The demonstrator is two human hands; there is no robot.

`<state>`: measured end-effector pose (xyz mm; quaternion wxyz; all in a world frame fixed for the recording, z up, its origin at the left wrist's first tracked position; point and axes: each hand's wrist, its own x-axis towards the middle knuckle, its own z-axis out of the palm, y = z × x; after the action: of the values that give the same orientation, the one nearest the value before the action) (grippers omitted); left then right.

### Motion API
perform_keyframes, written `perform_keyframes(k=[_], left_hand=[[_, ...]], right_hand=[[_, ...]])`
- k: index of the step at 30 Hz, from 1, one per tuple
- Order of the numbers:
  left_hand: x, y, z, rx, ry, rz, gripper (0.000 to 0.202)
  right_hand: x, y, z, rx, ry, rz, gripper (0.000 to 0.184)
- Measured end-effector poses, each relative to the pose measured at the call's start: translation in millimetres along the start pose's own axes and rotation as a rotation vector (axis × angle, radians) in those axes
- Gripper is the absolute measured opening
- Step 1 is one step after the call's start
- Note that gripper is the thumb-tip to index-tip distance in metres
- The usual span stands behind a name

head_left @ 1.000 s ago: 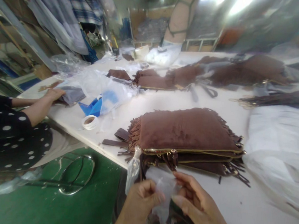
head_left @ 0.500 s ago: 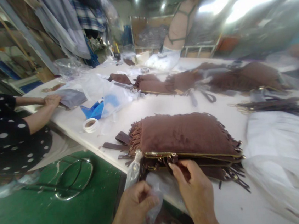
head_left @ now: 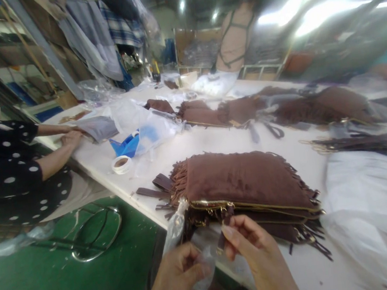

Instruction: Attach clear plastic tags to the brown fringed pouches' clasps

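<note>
A brown suede bag (head_left: 238,175) with fringed sides lies on top of other similar bags at the table's near edge, its gold zipper facing me. My right hand (head_left: 256,253) pinches the dark brown zipper pull (head_left: 220,244) hanging from that zipper, thumb against fingers. To its left, my left hand (head_left: 181,273) is closed with thumb and fingers together on a small clear plastic bag (head_left: 208,253). Another piece of clear plastic wrap (head_left: 174,223) hangs from the left end of the zipper, just above my left hand.
On the white table (head_left: 207,141) are a tape roll (head_left: 122,164), blue-and-clear plastic (head_left: 127,145), more brown bags (head_left: 204,114), dark straps (head_left: 355,141) and a white plastic sack (head_left: 367,191). At left, a co-worker in a polka-dot sleeve (head_left: 11,155) handles a grey piece (head_left: 100,127).
My right hand has moved slightly down and right, and the zipper pull now shows more plainly in its fingers. The left hand keeps its closed grip. The co-worker's hands have shifted slightly on the grey piece.
</note>
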<state>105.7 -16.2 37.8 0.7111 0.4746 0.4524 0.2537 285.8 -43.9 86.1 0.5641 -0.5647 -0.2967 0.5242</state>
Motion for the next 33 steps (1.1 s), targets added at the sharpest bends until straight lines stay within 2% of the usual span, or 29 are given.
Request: perform_keyframes(k=[8, 14, 20, 25, 30, 33], left_hand=[[3.2, -4.4, 5.8, -0.217, -0.081, -0.070, 0.045], [7.1, 0.7, 16.6, -0.268, -0.056, -0.056, 0.044], [14.0, -3.4, 27.3, -0.292, -0.041, -0.062, 0.047], [17.9, 7.2, 41.0, -0.347, -0.032, -0.078, 0.053], [25.0, 12.0, 49.0, -0.358, -0.039, -0.026, 0.052], [30.4, 7.0, 52.0, -0.379, -0.014, -0.040, 0.051]], right_hand=[[3.4, 4.1, -2.8, -0.077, -0.003, -0.007, 0.030], [4.7, 5.4, -7.1, -0.102, -0.007, -0.021, 0.030], [8.4, 11.5, -14.0, -0.124, -0.057, -0.009, 0.030], [3.6, 12.9, -21.0, -0.195, -0.093, -0.049, 0.036], [-8.9, 14.2, -32.6, -0.342, -0.031, -0.180, 0.041], [-9.9, 17.5, -36.7, -0.439, 0.026, -0.246, 0.036]])
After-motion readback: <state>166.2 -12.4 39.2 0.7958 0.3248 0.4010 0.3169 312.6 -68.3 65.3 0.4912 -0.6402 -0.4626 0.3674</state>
